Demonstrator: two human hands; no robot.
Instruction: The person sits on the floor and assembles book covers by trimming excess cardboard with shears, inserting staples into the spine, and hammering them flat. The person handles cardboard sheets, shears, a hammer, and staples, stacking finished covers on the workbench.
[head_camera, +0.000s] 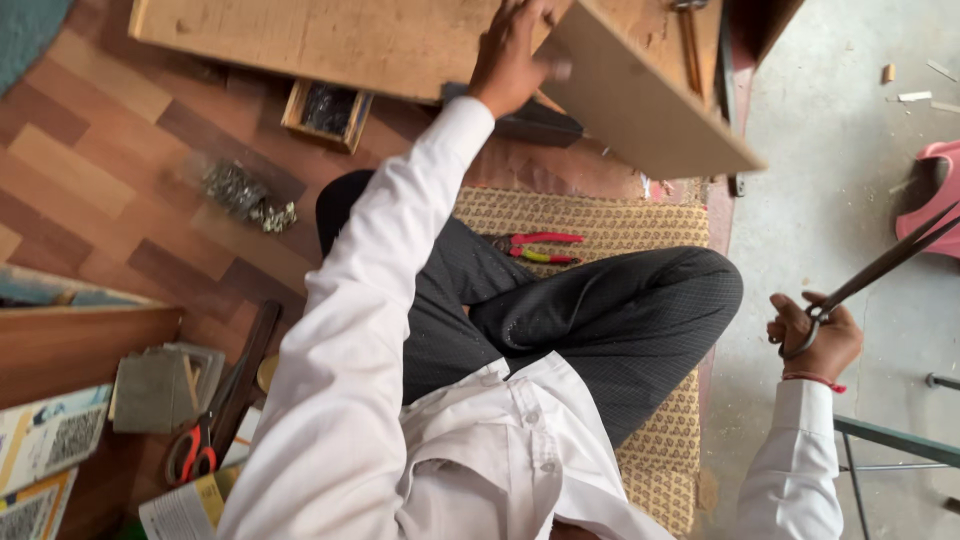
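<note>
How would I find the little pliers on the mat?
Find the patterned woven mat the person sits on. Just past the bent knee, below the wooden board, lie the pliers. They are the only tool there, with one red handle and one yellow.

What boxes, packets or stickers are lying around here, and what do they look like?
Flat cardboard box: far left edge by the wooden board, white and blue with a black-and-white square code patch.
Second box: bottom left corner, orange-yellow edge, another square code patch.
Small carton: bottom edge near the orange-handled scissors, white side with dark print, yellow top.
Clear plastic bag: on the wood-pattern floor, holding small metal pieces.
No screens or signs.
</note>
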